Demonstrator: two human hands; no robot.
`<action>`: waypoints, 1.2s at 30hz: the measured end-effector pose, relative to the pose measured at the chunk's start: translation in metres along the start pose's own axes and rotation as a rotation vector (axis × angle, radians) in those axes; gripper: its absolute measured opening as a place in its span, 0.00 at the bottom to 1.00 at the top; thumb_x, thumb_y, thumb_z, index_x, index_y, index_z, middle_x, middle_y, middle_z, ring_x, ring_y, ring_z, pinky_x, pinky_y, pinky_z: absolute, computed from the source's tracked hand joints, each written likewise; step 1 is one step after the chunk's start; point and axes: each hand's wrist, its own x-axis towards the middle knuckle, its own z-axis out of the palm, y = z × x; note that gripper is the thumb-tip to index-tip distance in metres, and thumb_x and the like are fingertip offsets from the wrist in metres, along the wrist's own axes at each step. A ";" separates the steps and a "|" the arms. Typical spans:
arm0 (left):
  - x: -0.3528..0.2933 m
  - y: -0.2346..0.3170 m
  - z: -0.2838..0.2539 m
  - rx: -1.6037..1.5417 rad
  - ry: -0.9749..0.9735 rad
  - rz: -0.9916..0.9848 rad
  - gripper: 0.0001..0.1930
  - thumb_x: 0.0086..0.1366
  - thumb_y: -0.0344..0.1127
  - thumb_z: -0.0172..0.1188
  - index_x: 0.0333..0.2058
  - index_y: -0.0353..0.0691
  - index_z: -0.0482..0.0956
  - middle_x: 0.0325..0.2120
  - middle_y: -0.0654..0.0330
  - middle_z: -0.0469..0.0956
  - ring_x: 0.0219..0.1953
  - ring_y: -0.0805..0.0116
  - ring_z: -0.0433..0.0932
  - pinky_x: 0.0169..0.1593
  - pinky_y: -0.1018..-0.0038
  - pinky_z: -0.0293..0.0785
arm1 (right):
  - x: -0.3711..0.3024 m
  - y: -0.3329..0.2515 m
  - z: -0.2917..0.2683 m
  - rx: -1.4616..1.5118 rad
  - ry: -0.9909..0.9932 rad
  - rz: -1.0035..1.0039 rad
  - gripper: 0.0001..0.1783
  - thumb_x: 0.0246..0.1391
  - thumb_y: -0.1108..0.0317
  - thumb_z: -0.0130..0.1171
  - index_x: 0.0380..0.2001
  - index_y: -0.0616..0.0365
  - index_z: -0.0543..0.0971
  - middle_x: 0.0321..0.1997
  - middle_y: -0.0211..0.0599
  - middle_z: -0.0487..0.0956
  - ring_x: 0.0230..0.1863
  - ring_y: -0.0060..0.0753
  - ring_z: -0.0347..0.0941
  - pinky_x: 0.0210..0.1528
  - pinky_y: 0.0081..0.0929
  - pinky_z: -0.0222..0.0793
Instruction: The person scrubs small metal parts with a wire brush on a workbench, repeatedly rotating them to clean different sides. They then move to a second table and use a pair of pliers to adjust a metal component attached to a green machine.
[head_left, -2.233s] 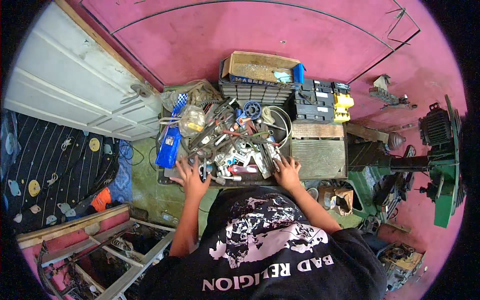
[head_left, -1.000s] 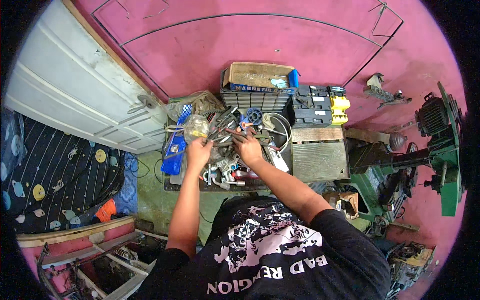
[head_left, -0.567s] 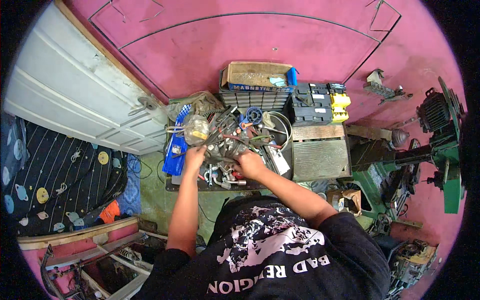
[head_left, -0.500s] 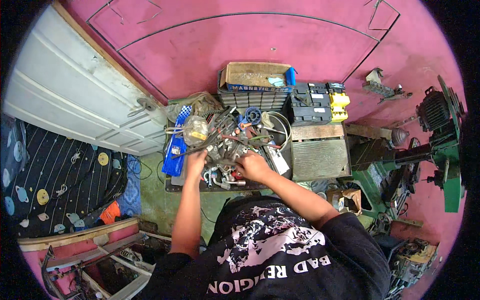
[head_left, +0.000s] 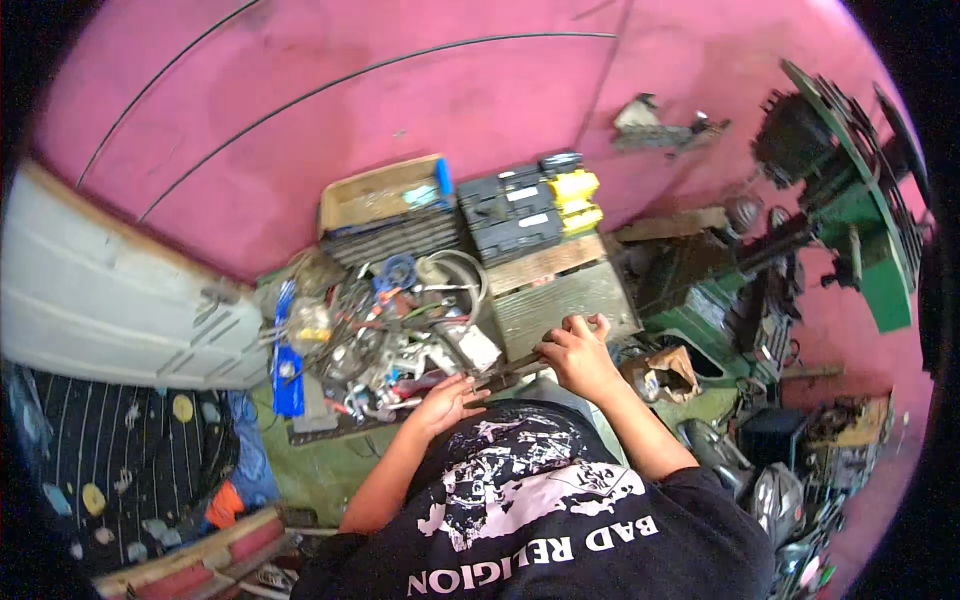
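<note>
My right hand (head_left: 580,362) is closed around one end of a long, thin dark metal piece (head_left: 512,376), just off the front edge of the ridged board. Its exact kind is too blurred to make out. At the other end of that piece is my left hand (head_left: 447,404), fingers apart and stretched toward it; whether they touch it is unclear. Left of the hands lies a heap of mixed tools and metal parts (head_left: 400,352), with a blue plastic reel (head_left: 398,270) and a white curved band (head_left: 478,275) at its back.
Black cases (head_left: 512,212) with yellow parts (head_left: 575,200) stand behind the ridged board (head_left: 570,303). A shallow cardboard box (head_left: 375,198) rests on a dark crate. To the right stands a green machine (head_left: 870,265), with a brown paper bag (head_left: 668,372) on the floor nearby. A white door (head_left: 110,300) is at left.
My view has swung to the right. Both hands have left the tool heap and moved right, toward my body and the ridged board, bringing the dark metal piece. My left hand's fingers have spread.
</note>
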 end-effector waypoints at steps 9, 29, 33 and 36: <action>0.134 0.026 0.134 0.151 -0.382 0.141 0.22 0.68 0.43 0.66 0.57 0.47 0.74 0.62 0.55 0.74 0.70 0.49 0.64 0.68 0.40 0.60 | -0.072 0.125 -0.068 -0.045 0.325 0.210 0.17 0.46 0.67 0.69 0.42 0.37 0.85 0.45 0.15 0.79 0.52 0.35 0.71 0.57 0.52 0.50; 0.353 0.209 0.588 1.904 0.027 1.465 0.43 0.38 0.40 0.82 0.57 0.48 0.73 0.45 0.61 0.78 0.53 0.56 0.71 0.57 0.57 0.67 | 0.118 0.493 -0.074 0.107 0.977 0.860 0.15 0.50 0.66 0.68 0.43 0.42 0.87 0.37 0.36 0.86 0.41 0.47 0.79 0.44 0.44 0.76; 0.375 0.208 0.577 1.904 0.068 1.420 0.44 0.38 0.40 0.82 0.58 0.48 0.73 0.46 0.62 0.78 0.53 0.56 0.71 0.57 0.58 0.67 | 0.132 0.512 -0.048 0.233 0.925 0.904 0.14 0.52 0.65 0.67 0.44 0.42 0.86 0.35 0.40 0.86 0.39 0.49 0.82 0.42 0.47 0.78; 0.383 0.205 0.570 1.877 0.153 1.422 0.43 0.38 0.42 0.82 0.56 0.47 0.73 0.45 0.61 0.80 0.53 0.54 0.72 0.57 0.57 0.67 | 0.136 0.514 -0.049 0.303 0.871 0.898 0.14 0.54 0.64 0.65 0.45 0.41 0.86 0.35 0.44 0.86 0.39 0.51 0.83 0.42 0.48 0.78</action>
